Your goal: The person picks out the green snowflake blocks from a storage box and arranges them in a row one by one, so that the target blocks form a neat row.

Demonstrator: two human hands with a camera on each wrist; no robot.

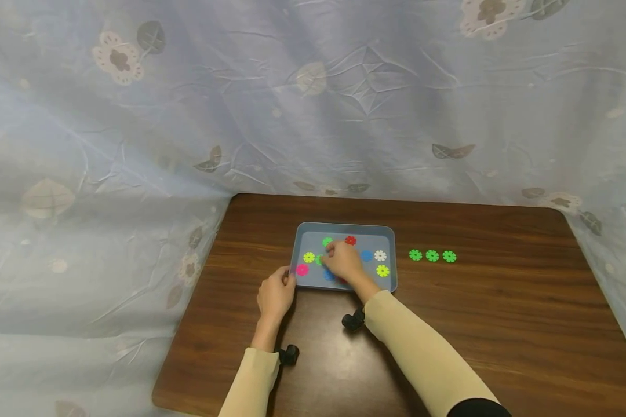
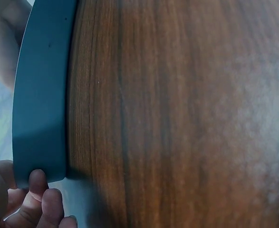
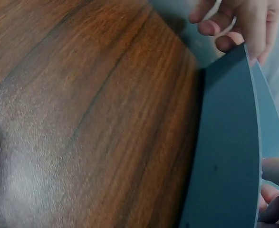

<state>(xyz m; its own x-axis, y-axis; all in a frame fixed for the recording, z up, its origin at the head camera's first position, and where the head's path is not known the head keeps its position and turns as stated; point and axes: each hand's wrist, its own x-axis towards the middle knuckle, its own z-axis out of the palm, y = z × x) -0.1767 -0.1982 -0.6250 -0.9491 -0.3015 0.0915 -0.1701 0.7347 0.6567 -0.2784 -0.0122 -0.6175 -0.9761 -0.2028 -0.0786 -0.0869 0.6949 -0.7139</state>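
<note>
A grey-blue tray (image 1: 344, 227) holds several notched plastic discs of different colours. My left hand (image 1: 275, 294) grips the tray's near left corner; in the left wrist view, fingertips (image 2: 38, 178) lie on the outer wall. Over the middle of the tray, my right hand (image 1: 344, 262) has bent fingers beside a green disc (image 1: 319, 260), which it partly covers. Whether the fingers pinch that disc is hidden. Another green disc (image 1: 327, 241) lies behind the hand. In the right wrist view, the tray wall (image 3: 227, 142) hides most of the right fingers.
Three green discs (image 1: 432, 255) lie in a row on the wooden table (image 1: 501, 301), right of the tray. In the tray are also a yellow disc (image 1: 382, 270), a white disc (image 1: 379, 255) and a pink disc (image 1: 302, 270). A patterned curtain (image 1: 313, 145) hangs behind the table.
</note>
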